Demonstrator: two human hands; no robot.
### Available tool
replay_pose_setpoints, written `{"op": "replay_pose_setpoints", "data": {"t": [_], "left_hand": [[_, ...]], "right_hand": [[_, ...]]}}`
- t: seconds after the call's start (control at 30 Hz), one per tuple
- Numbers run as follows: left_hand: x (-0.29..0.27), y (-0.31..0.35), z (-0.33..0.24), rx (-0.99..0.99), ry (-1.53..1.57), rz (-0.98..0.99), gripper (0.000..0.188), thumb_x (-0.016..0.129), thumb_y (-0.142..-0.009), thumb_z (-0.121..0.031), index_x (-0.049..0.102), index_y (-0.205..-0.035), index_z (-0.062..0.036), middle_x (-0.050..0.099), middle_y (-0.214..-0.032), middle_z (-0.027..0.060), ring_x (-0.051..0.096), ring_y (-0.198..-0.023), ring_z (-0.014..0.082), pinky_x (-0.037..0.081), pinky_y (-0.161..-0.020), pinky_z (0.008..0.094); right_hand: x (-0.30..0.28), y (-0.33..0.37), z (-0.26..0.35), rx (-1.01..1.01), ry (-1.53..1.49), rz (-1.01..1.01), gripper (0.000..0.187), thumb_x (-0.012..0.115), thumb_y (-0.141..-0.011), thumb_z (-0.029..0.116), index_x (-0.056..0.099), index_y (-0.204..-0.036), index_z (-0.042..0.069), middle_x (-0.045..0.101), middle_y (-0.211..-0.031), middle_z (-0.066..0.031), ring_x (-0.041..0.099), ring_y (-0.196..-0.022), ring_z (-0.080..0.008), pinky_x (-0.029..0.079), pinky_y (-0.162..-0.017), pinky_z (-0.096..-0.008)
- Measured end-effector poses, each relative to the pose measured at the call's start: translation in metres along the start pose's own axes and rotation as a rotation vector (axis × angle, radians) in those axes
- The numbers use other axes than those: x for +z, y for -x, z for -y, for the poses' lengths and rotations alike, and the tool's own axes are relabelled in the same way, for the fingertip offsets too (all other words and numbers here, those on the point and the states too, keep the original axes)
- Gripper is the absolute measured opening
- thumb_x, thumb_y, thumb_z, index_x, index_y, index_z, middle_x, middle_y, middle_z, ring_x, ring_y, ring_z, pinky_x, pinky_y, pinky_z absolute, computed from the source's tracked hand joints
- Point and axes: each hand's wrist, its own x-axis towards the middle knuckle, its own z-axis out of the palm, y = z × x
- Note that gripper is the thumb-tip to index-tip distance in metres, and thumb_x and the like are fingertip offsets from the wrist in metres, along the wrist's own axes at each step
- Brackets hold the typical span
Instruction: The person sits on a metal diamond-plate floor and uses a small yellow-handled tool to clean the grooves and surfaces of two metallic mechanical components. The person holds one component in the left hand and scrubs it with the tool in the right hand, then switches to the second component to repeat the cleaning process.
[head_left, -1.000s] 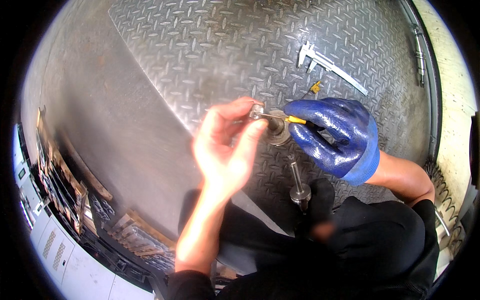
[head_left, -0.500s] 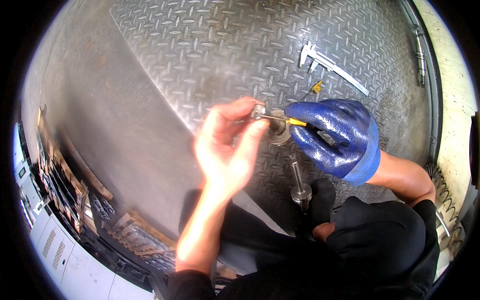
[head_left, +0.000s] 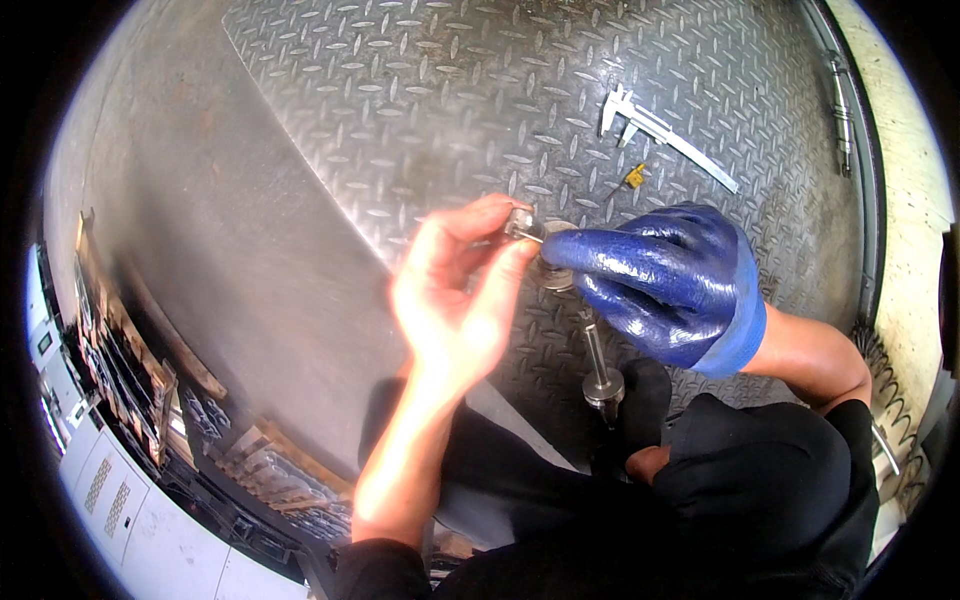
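Note:
My bare left hand [head_left: 448, 290] pinches a small shiny metal piece [head_left: 521, 221] between thumb and fingertips. My right hand, in a blue coated glove [head_left: 660, 285], is closed on a small screwdriver, whose thin shaft [head_left: 532, 237] reaches to the metal piece. The glove hides its yellow handle. Just below the fingertips shows a round flanged metal part [head_left: 556, 277]; whether it joins the pinched piece I cannot tell. Nearer me, by a dark shoe, is a metal tool holder [head_left: 602, 388] with a slim shank.
A caliper [head_left: 672, 140] lies on the diamond-plate surface [head_left: 440, 110] beyond my right hand, with a small yellow-handled key [head_left: 635, 177] below it. At the right edge are a slim metal tool [head_left: 842, 115] and a dark coiled hose [head_left: 897, 420]. Wooden pallets [head_left: 125, 360] stand far left.
My right hand has shifted slightly left and its fingers have closed further over the screwdriver, covering the yellow handle. The left hand stays almost in place.

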Motion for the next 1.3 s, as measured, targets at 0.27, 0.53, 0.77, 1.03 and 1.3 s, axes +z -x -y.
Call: {"op": "replay_pose_setpoints", "data": {"t": [0.27,0.53,0.77,1.03,1.3], "left_hand": [[0.001,0.0,-0.003,-0.021,0.013,0.006,0.025,0.076,-0.093,0.01,0.066,-0.115,0.0033,0.073,-0.124,0.02,0.073,-0.116,0.0265,0.063,-0.102,0.0392],[0.0,0.0,0.0,0.001,0.01,0.008,0.026,0.076,-0.093,0.01,0.065,-0.116,0.0037,0.072,-0.125,0.0206,0.072,-0.114,0.0246,0.063,-0.1,0.0374],[0.004,0.002,-0.004,-0.006,-0.02,-0.005,0.024,0.077,-0.093,0.008,0.065,-0.114,0.0049,0.072,-0.126,0.0217,0.073,-0.115,0.0257,0.063,-0.101,0.039],[0.003,0.002,-0.003,0.008,-0.013,0.009,0.024,0.076,-0.094,0.008,0.065,-0.115,0.0054,0.072,-0.126,0.0224,0.073,-0.116,0.0263,0.063,-0.101,0.0391],[0.0,0.002,0.002,0.005,-0.021,-0.007,0.025,0.077,-0.094,0.008,0.065,-0.116,0.0055,0.072,-0.126,0.0221,0.073,-0.116,0.0265,0.063,-0.1,0.0386]], "right_hand": [[0.0,-0.004,0.01,0.197,-0.316,-0.079,0.036,0.076,-0.093,-0.003,0.074,-0.129,-0.001,0.081,-0.108,-0.0158,0.08,-0.092,-0.0231,0.063,-0.081,-0.0336],[0.001,0.01,0.001,0.001,0.236,-0.011,0.044,0.071,-0.092,0.0,0.07,-0.135,0.004,0.077,-0.119,-0.017,0.077,-0.098,-0.0368,0.062,-0.081,-0.0434],[-0.003,-0.002,0.01,0.0,0.376,-0.038,0.046,0.075,-0.089,0.006,0.071,-0.135,0.007,0.075,-0.128,-0.0137,0.075,-0.106,-0.0338,0.061,-0.083,-0.0444],[0.005,0.009,-0.002,-0.003,0.21,0.005,0.037,0.076,-0.096,0.01,0.072,-0.132,0.003,0.079,-0.113,-0.0156,0.079,-0.089,-0.0304,0.062,-0.078,-0.0389],[0.017,0.009,-0.002,0.403,-0.838,-0.03,0.046,0.075,-0.103,0.02,0.066,-0.141,-0.003,0.079,-0.116,-0.0115,0.075,-0.099,-0.0169,0.062,-0.085,-0.035]]}}
